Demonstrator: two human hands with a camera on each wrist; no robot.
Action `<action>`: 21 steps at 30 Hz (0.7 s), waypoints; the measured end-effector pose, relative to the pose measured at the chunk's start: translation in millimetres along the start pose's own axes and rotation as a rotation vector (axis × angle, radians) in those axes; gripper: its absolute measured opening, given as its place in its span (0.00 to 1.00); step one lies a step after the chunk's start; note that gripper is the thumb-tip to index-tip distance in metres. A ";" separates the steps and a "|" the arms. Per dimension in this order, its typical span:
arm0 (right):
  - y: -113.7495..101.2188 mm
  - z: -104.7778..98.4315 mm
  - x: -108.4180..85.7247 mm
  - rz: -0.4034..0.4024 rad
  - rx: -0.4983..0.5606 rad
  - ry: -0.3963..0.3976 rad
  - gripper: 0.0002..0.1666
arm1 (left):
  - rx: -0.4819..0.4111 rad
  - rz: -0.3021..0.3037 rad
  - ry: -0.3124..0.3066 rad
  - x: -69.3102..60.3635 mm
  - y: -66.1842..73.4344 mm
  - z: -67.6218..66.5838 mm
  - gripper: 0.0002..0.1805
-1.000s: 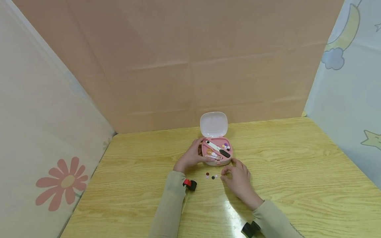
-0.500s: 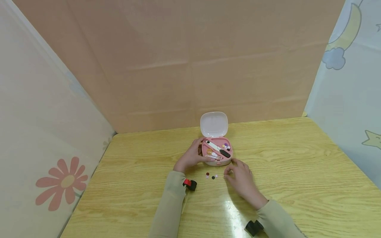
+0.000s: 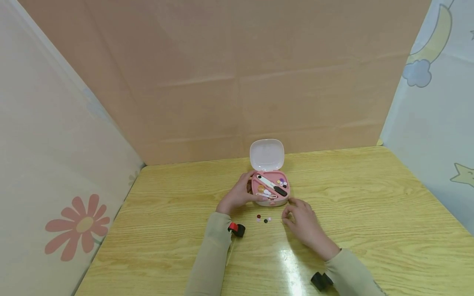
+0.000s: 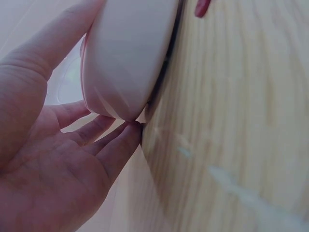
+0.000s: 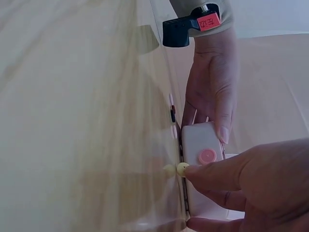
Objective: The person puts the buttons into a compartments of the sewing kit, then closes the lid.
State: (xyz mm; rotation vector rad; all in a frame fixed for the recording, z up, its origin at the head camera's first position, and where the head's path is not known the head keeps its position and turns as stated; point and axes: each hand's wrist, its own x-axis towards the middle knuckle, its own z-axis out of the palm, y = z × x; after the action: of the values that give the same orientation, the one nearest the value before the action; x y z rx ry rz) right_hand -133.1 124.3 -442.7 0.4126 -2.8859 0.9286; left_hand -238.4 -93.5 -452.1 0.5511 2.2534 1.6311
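Note:
A small pink-and-white box [image 3: 274, 203] stands on the table with its pale lid [image 3: 267, 154] raised. Around its left side my left hand [image 3: 237, 196] grips it, the thumb along the front edge and the fingers behind. Just right of the box's front corner, my right hand [image 3: 306, 226] pinches a yellow button [image 5: 182, 169] at the tabletop. Several loose buttons lie before the box, among them a red button [image 3: 259, 216] and a dark button [image 3: 266, 221]. Inside the box are a white tool with a black end [image 3: 272, 186], more small buttons [image 3: 282, 182] and a looped white band [image 3: 265, 195].
The wooden table [image 3: 177, 205] ends at a plain tan cloth [image 3: 185, 102] behind the box. Patterned cloth walls [image 3: 44, 156] rise at both sides. Each wrist wears a black camera [image 3: 321, 281].
My right hand has drawn a little to the right, away from the loose buttons. My left hand keeps its grip on the box.

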 end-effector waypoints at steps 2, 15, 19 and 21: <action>1.1 -1.5 0.0 -0.008 -0.013 -0.001 0.11 | -0.004 0.001 0.000 0.4 -0.1 0.3 0.52; 7.7 -17.4 2.4 -0.032 -0.067 0.034 0.10 | -0.001 0.000 -0.006 -0.1 -0.2 1.0 0.52; 11.9 -21.3 5.3 -0.029 -0.072 0.035 0.09 | -0.014 0.007 -0.008 0.4 -0.5 0.6 0.52; 13.7 -23.5 7.4 -0.026 -0.072 0.032 0.08 | -0.019 0.011 -0.011 0.9 -0.4 0.4 0.52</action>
State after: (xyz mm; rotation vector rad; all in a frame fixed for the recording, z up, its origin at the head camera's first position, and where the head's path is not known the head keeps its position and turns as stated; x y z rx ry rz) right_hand -144.1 147.0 -430.1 0.4249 -2.8674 0.8176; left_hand -239.0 -92.9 -452.6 0.5668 2.2290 1.6485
